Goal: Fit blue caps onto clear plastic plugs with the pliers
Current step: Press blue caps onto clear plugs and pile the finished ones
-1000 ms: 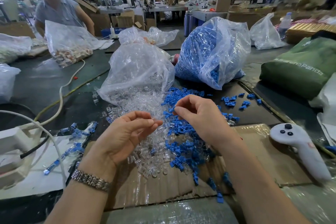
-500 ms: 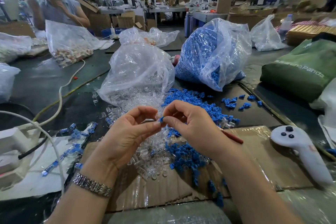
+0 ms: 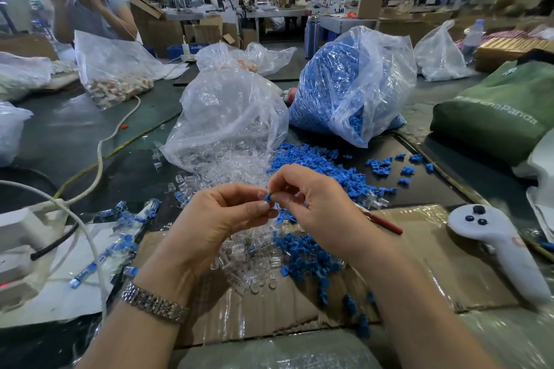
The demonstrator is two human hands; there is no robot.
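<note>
Clutter rings the cardboard sheet (image 3: pixel 419 263) laid on the worktop (image 3: pixel 75 135). Above its far edge the left hand (image 3: pixel 221 219) and right hand (image 3: pixel 317 204) meet, both with fingers curled, pinching one small blue cap (image 3: pixel 267 197) between their fingertips; whether a clear plug sits under it I cannot tell. A red-handled tool (image 3: pixel 383 222), probably the pliers, pokes out from under the right hand onto the cardboard. Beneath the hands, across the cardboard's far half, loose clear plugs (image 3: pixel 248 260) and loose blue caps (image 3: pixel 305 255) lie heaped together. Just beyond the cardboard a slumped bag of clear plugs (image 3: pixel 227 117) spills open, and beside it, to the right, stands a bag of blue caps (image 3: pixel 350 84). Left of the cardboard, finished capped pieces (image 3: pixel 123 237) lie scattered on white paper, near a white cable (image 3: pixel 99 159) that crosses the worktop. On the cardboard's right corner rests a white controller (image 3: pixel 494 246), and past that a green bag (image 3: pixel 503 111). Far off across the worktop from the cardboard, another person (image 3: pixel 90 9) stands behind a bag of pale parts (image 3: pixel 117 75).
</note>
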